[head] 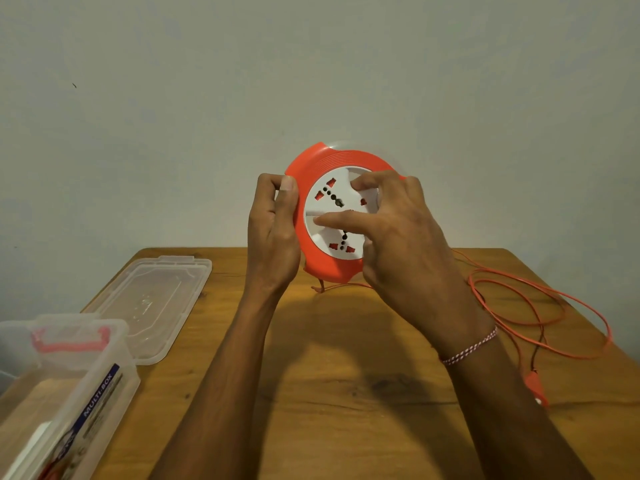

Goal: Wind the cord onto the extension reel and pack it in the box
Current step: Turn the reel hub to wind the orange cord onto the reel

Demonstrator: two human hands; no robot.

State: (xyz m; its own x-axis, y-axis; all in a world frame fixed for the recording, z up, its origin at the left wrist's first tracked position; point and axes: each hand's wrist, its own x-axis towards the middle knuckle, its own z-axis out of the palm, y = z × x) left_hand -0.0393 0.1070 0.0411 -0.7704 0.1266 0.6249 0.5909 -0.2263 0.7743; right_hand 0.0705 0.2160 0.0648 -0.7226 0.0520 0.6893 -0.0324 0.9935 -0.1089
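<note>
both hands hold the extension reel [337,216] up above the far edge of the wooden table [346,375]. left hand [273,233] grips the reel's orange rim on its left side, thumb on the front. right hand [398,230] lies over the white socket face with fingers spread and bent, fingertips pressing on it. a string bracelet [471,346] circles the right wrist. orange cord [540,317] trails from the reel's bottom into loose loops near the table's right edge, ending at the plug [535,386]. clear lid [152,303] lies by the left edge, with the open plastic box [100,386] at the near left corner.
</note>
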